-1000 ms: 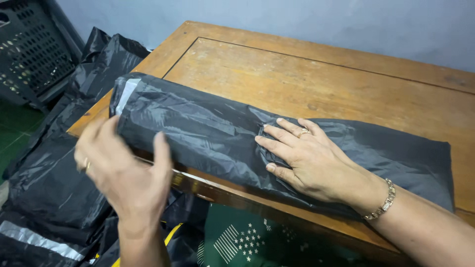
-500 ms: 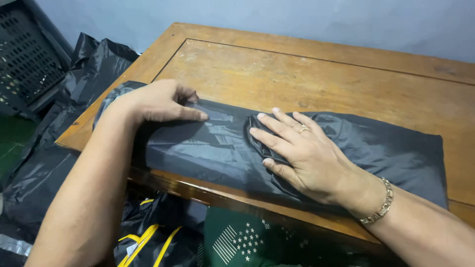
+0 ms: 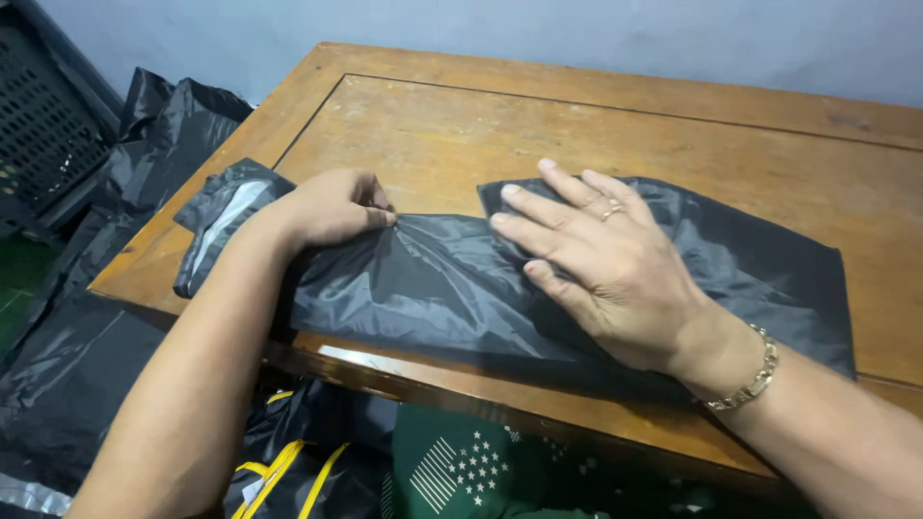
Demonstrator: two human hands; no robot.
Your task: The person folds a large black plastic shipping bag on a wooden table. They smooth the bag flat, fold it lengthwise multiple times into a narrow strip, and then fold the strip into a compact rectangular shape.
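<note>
Far left, a dark plastic crate [image 3: 43, 135] sits off the table, with loose black bags [image 3: 163, 125] piled beside it and more black plastic [image 3: 67, 384] lower down at the near left. A wooden table [image 3: 577, 115] fills the middle, worn top, raised border. A black plastic package [image 3: 433, 279] lies flat along the near edge of the table, long side running left to right; its left end shows a pale strip [image 3: 219, 219] and slightly overhangs the table corner. The left hand [image 3: 332, 207] rests on the left part of the package, fingers curled together and pinching a bunch of the plastic, which wrinkles at the fingertips. Just right of it, the right hand [image 3: 596, 264] lies palm down on the package, fingers spread apart and flat, pressing and not gripping; a ring is on one finger and a chain bracelet [image 3: 750, 375] on the wrist. The package's right end lies smooth toward the right side of the table. Below the near edge, a dark item with yellow stripes [image 3: 288, 471] and a green cloth with white print [image 3: 461, 471] show.
</note>
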